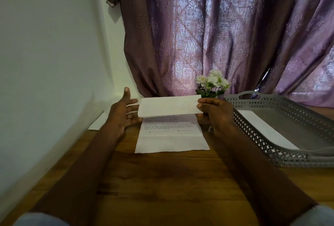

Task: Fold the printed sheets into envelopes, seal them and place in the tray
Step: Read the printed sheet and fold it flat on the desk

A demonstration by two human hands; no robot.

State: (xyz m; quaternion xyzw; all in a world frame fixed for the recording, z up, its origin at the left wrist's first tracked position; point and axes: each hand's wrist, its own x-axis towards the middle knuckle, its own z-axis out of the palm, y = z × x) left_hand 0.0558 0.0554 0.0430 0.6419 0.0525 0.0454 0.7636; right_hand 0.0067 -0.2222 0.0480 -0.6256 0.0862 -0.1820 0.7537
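A folded white sheet [169, 106] hangs in the air above the wooden table [162, 180]. My right hand [215, 112] pinches its right end between thumb and fingers. My left hand [122, 112] is spread at the sheet's left end, fingers straight, fingertips near or under its edge. Under it a printed sheet [170, 135] with creases lies flat on the table. The grey perforated tray [282, 135] stands at the right, with a white envelope or sheet [262, 128] lying inside it.
A white sheet's corner [97, 123] sticks out at the left by the wall. A small pot of white flowers [212, 85] stands behind the folded sheet, in front of a purple curtain [216, 36]. The white wall [45, 63] runs along the table's left side.
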